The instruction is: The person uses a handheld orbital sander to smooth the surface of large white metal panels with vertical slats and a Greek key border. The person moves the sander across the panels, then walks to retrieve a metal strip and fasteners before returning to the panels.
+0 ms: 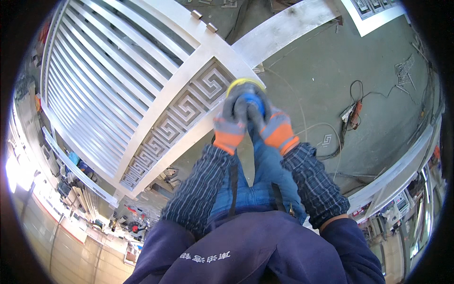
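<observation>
Both my hands are closed together around a small round sander point(254, 101) with a blue body and a yellow disc at its far side. My left hand point(231, 116) wraps it from the left and my right hand point(273, 121) from the right, both in grey and orange gloves. Motion blurs the fingers a little. The yellow disc lies at the corner of a silvery metal gate panel point(182, 78), over its end rail. Beside my left hand runs the panel's fretwork strip point(182, 111) of square spirals; the sander hides the panel's very corner.
Long parallel slats point(101, 71) fill the panel's left part. A curved metal band point(288, 31) reaches away to the upper right. On the grey floor at right, cables lie around an orange tool point(355, 115), with a loose fretwork piece point(326, 139). A pale hose point(338, 137) curves nearby.
</observation>
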`<state>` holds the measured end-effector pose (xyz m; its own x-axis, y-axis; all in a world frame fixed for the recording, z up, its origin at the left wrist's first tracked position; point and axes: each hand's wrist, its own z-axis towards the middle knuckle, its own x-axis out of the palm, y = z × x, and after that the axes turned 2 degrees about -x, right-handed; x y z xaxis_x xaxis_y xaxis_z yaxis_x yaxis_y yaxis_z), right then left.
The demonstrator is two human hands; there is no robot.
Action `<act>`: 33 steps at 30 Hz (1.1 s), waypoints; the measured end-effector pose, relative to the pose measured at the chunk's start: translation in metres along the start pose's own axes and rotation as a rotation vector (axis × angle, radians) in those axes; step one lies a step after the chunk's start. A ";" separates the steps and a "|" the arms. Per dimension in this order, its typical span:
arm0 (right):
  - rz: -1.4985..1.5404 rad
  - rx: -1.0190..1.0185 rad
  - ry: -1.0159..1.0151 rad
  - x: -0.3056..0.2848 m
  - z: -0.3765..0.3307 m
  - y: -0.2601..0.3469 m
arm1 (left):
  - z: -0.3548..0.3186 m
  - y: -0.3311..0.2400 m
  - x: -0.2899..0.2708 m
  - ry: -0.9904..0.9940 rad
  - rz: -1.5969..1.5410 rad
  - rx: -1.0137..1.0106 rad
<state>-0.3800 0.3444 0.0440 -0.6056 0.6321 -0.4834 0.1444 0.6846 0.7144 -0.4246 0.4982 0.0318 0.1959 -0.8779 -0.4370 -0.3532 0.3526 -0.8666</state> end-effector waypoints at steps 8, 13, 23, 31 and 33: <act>0.085 0.070 -0.034 -0.009 0.007 -0.002 | 0.019 -0.002 0.011 0.086 0.094 -0.024; -0.102 0.047 0.137 0.020 -0.004 0.005 | -0.014 0.024 -0.019 0.007 0.059 -0.067; 0.009 0.000 0.017 0.007 0.001 -0.011 | 0.005 -0.004 -0.009 0.117 0.030 -0.101; 0.077 0.044 -0.049 0.003 -0.005 -0.016 | 0.003 0.011 0.005 0.111 0.008 0.055; 0.218 0.075 -0.131 -0.006 -0.001 -0.021 | 0.017 -0.010 0.013 0.184 0.068 0.004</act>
<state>-0.3799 0.3258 0.0325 -0.4479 0.8061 -0.3869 0.3210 0.5488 0.7719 -0.4026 0.4887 0.0304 0.0006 -0.8962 -0.4436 -0.3564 0.4143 -0.8375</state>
